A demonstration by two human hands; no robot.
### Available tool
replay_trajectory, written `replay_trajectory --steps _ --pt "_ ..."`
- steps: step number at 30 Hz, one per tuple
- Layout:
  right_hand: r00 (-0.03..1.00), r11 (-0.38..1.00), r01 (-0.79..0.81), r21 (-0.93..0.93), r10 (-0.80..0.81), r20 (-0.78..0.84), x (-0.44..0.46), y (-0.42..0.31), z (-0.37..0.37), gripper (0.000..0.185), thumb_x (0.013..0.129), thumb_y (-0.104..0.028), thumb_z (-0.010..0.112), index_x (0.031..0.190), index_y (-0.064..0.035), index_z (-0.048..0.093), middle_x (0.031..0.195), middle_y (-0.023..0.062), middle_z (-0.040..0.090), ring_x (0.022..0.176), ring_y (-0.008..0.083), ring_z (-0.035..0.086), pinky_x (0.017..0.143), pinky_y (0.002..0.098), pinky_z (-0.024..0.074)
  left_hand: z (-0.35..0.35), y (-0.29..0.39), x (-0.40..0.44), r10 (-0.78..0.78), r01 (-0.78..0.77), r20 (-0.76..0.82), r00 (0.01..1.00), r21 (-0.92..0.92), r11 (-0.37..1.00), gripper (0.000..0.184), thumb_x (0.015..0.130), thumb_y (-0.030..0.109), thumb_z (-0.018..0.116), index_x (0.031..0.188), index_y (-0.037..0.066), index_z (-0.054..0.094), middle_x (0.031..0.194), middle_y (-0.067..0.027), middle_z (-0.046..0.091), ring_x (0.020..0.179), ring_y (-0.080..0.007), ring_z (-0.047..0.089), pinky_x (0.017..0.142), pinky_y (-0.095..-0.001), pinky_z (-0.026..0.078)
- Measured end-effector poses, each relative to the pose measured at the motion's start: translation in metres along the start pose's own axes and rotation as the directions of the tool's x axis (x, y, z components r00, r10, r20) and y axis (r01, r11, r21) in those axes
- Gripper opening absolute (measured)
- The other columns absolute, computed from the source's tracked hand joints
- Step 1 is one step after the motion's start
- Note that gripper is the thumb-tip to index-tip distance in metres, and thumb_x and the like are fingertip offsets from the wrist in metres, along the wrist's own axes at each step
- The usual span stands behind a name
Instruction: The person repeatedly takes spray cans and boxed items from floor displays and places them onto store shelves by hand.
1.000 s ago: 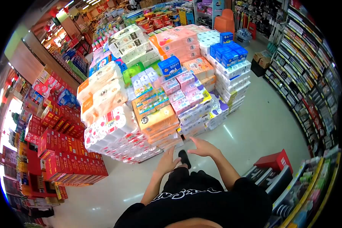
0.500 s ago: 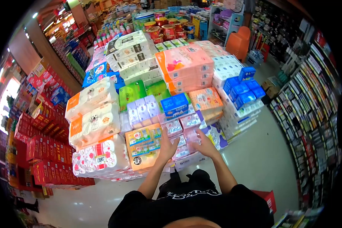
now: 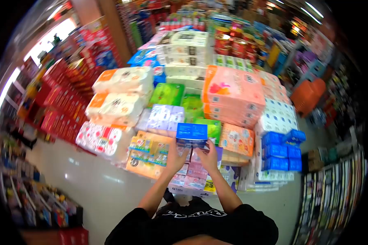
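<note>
A blue tissue pack (image 3: 192,131) is held level between my two hands. My left hand (image 3: 177,158) presses its left side and my right hand (image 3: 207,156) its right side, fingers partly hidden behind it. Just beneath lie pink-and-white tissue packs (image 3: 196,170) in rows. To the left is an orange pack (image 3: 147,168) with smaller yellow-green packs (image 3: 145,143) on top, and beyond it a lilac pack (image 3: 165,115). Green packs (image 3: 167,94) lie past the blue pack, and an orange patterned pack (image 3: 237,139) is to its right.
Toilet roll bundles (image 3: 114,108) are stacked on the left, with tall pink packs (image 3: 237,90) at the back right. Several blue packs (image 3: 276,151) sit on the right side. Red boxes (image 3: 65,100) stand beyond the left aisle; a shelf of goods (image 3: 331,200) borders the right.
My hands have moved from the pink-and-white packs to the blue tissue pack and taken hold of it by its sides. The head view has turned left.
</note>
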State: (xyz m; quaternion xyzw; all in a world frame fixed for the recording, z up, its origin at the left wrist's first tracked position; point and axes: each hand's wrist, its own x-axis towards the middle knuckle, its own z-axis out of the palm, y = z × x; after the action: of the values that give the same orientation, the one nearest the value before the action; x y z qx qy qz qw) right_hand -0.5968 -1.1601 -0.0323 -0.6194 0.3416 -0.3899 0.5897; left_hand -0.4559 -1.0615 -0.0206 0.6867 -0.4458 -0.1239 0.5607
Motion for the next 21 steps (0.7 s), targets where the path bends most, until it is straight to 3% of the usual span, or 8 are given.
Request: replay_trajectory --steps 3,5,6,7,11,12,15,21 --pt "0.979 0.952 0.168 -0.254 -0.191 -0.067 -0.027 -0.038 0.018 0.062 0.081 -0.017 0.080 0.133 0.0015 0.050 0.119 0.0136 0.061 0.105 0.0216 0.061 0.089 0.0352 0.0487 -0.030 0.051 -0.031 -0.024 0.034 -0.130 0.991 0.075 0.997 0.074 0.083 0.011 0.074 0.143 -0.005 0.034 0.132 -0.0251 0.045 0.123 -0.0391 0.046 0.104 -0.0455 0.040" --pt "0.978 0.960 0.201 -0.194 -0.209 -0.023 -0.048 -0.069 0.037 0.059 0.079 -0.019 0.082 0.124 0.0022 0.051 0.111 0.0129 0.058 0.101 0.0222 0.056 0.090 0.0371 0.0452 -0.056 0.091 -0.056 -0.052 0.072 -0.236 0.970 0.074 0.995 0.075 0.082 0.011 0.075 0.144 -0.004 0.034 0.134 -0.0245 0.042 0.125 -0.0397 0.044 0.105 -0.0457 0.039" --pt "0.973 0.960 0.227 -0.163 -0.229 0.005 -0.059 -0.073 0.047 0.058 0.079 -0.019 0.082 0.122 0.0021 0.050 0.109 0.0124 0.057 0.100 0.0219 0.055 0.090 0.0368 0.0447 -0.067 0.098 -0.070 0.031 0.040 -0.310 0.950 0.218 0.975 0.074 0.082 0.010 0.076 0.143 -0.003 0.035 0.135 -0.0231 0.040 0.126 -0.0383 0.043 0.105 -0.0449 0.038" --pt "0.968 0.959 0.252 -0.132 -0.251 0.029 -0.069 -0.076 0.058 0.057 0.079 -0.020 0.083 0.120 0.0020 0.050 0.106 0.0120 0.056 0.098 0.0217 0.054 0.089 0.0365 0.0441 -0.079 0.103 -0.084 0.057 0.042 -0.382 0.922 0.245 0.969 0.073 0.082 0.010 0.076 0.142 -0.002 0.036 0.134 -0.0227 0.040 0.126 -0.0376 0.042 0.105 -0.0446 0.038" --pt "0.911 0.956 0.293 0.022 -0.286 0.296 -0.111 -0.079 0.119 0.055 0.079 -0.018 0.084 0.117 0.0012 0.049 0.104 0.0115 0.054 0.096 0.0200 0.053 0.087 0.0356 0.0441 -0.130 0.096 -0.143 0.130 0.090 -0.637 0.760 0.301 0.949 0.066 0.081 0.007 0.076 0.134 -0.002 0.038 0.129 -0.0192 0.039 0.123 -0.0328 0.043 0.106 -0.0421 0.036" --pt "0.896 0.967 0.225 0.118 -0.253 0.364 -0.127 -0.095 0.140 0.053 0.079 -0.016 0.084 0.115 0.0012 0.049 0.102 0.0108 0.056 0.095 0.0191 0.055 0.085 0.0345 0.0455 -0.147 0.092 -0.159 0.126 0.121 -0.683 0.719 0.302 0.946 0.065 0.081 0.007 0.077 0.133 -0.002 0.038 0.129 -0.0194 0.039 0.123 -0.0329 0.043 0.106 -0.0424 0.036" --pt "0.788 0.971 0.213 0.111 -0.238 0.567 -0.171 -0.087 0.205 0.050 0.080 -0.014 0.083 0.113 0.0006 0.049 0.098 0.0096 0.059 0.094 0.0180 0.057 0.083 0.0335 0.0464 -0.203 0.084 -0.217 0.115 0.243 -0.793 0.598 0.316 0.917 0.064 0.081 0.009 0.077 0.130 -0.002 0.038 0.127 -0.0220 0.039 0.121 -0.0353 0.043 0.105 -0.0442 0.036" --pt "0.594 0.956 0.167 0.240 -0.292 0.749 -0.290 -0.090 0.343 0.047 0.080 -0.016 0.083 0.109 -0.0003 0.050 0.095 0.0087 0.060 0.089 0.0167 0.056 0.080 0.0322 0.0455 -0.314 0.075 -0.324 0.226 0.418 -0.911 0.346 0.365 0.832 0.068 0.080 0.008 0.078 0.132 -0.002 0.036 0.128 -0.0255 0.037 0.124 -0.0402 0.040 0.104 -0.0469 0.036"
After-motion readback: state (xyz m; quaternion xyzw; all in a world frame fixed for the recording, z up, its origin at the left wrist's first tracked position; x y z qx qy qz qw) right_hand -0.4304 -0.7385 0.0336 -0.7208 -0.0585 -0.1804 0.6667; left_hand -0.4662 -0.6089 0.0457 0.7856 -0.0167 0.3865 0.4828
